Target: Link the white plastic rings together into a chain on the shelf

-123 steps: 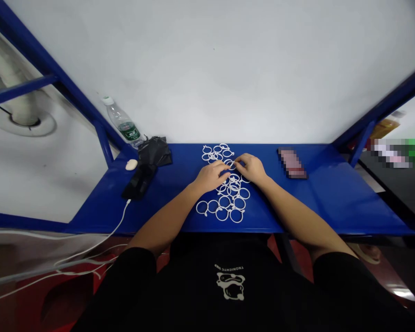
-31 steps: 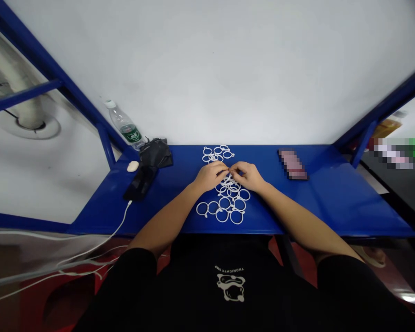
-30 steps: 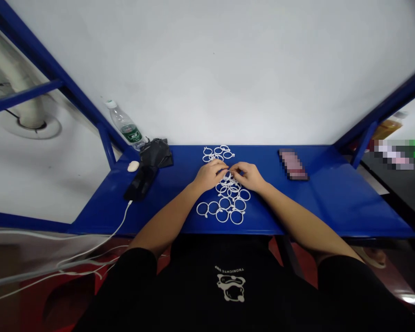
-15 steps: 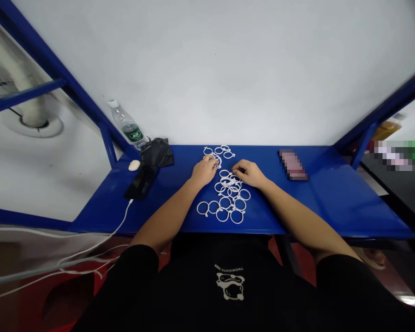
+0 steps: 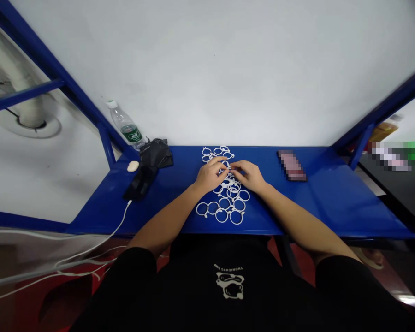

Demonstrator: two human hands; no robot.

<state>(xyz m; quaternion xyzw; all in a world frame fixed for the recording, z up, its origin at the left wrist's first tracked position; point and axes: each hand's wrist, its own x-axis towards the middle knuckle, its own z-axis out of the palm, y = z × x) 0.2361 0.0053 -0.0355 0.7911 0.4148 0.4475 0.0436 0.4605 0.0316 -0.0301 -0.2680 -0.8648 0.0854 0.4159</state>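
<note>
My left hand [image 5: 209,177] and my right hand [image 5: 249,175] meet over the middle of the blue table, fingertips almost touching. Between them is a thin white plastic ring [image 5: 225,163] with a small tab, pinched by the fingers of both hands and partly hidden by them. Below the hands lies a loose pile of similar white rings [image 5: 244,195], several overlapping; others lie flat near the front edge, such as the ring [image 5: 202,209] at the left. Beyond my left hand is a smaller group of rings [image 5: 206,151] near the wall.
On the left stand a clear bottle [image 5: 130,131] with a green label, a black plastic bag [image 5: 161,154], a white oval case [image 5: 133,166] and a black phone [image 5: 140,185] on a white cable [image 5: 119,227]. Another phone [image 5: 292,166] lies at the right. Blue frame bars flank the table [image 5: 325,203].
My left hand has moved right from the far group of rings to meet my right hand. A ring is now held between both hands' fingertips.
</note>
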